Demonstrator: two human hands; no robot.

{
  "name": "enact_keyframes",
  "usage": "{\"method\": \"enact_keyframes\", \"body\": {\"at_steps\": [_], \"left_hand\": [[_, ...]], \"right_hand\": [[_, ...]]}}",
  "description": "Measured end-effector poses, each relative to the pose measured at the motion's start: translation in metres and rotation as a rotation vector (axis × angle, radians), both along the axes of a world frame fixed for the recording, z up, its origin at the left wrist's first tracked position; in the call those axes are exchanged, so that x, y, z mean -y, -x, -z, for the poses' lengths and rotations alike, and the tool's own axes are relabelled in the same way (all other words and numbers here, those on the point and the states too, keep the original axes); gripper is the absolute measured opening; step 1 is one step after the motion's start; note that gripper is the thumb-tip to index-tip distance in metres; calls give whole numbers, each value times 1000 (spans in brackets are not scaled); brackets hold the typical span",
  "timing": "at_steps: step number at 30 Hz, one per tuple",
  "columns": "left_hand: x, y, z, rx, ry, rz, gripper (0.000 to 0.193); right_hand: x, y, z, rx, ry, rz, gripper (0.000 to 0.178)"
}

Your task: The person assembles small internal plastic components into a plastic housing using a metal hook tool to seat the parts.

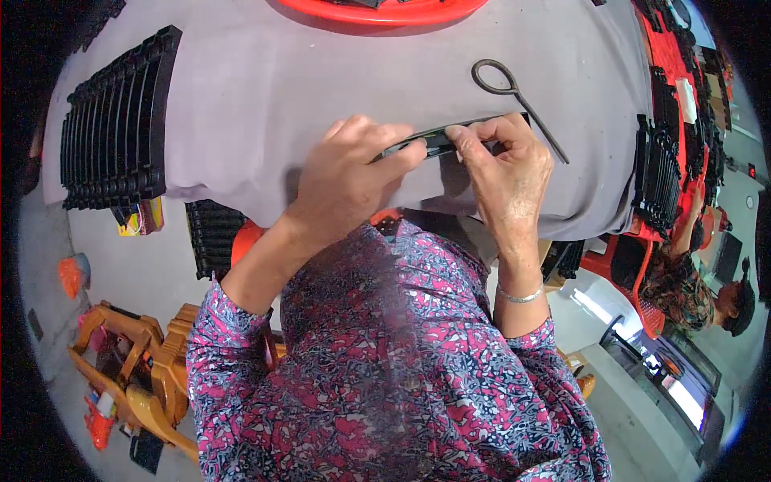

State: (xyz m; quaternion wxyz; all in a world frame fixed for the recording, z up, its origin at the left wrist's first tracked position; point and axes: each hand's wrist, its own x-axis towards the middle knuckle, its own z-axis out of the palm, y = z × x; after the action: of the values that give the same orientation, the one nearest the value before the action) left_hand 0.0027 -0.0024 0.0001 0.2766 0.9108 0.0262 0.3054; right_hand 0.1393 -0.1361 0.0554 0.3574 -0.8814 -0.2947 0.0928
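Between my two hands lies a long, narrow black strip (pixel 438 145) with a glossy face, held just above the near part of the cloth-covered table and slanting up to the right. My right hand (pixel 514 169) pinches its right part between thumb and bent fingers. At its left end, the thumb and fingers of my left hand (pixel 337 173) close around the strip; this hand is slightly smeared by motion. Beyond my right hand, a dark metal rod with a looped end (pixel 540 120) rests on the grey cloth (pixel 353 72), touching neither hand.
A red basin (pixel 385 18) with black pieces stands at the far edge. Black slatted parts (pixel 112 120) are stacked at the table's left, with more (pixel 658 161) at the right. A wooden chair (pixel 136 377) is lower left. Another person (pixel 691 289) works at far right.
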Motion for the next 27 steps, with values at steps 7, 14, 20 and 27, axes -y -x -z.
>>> {"method": "enact_keyframes", "body": {"at_steps": [7, 14, 20, 27], "left_hand": [[4, 1, -3, -45, -37, -32, 32], [5, 2, 0, -11, -113, -74, 38], [5, 1, -3, -40, -103, -62, 36], [3, 3, 1, -33, -25, -36, 28]], "right_hand": [[2, 2, 0, -55, -36, -4, 19], [2, 4, -12, -106, -21, -3, 18], [-1, 5, -2, -156, -88, 60, 18], [-1, 3, 7, -133, -137, 93, 16]]}}
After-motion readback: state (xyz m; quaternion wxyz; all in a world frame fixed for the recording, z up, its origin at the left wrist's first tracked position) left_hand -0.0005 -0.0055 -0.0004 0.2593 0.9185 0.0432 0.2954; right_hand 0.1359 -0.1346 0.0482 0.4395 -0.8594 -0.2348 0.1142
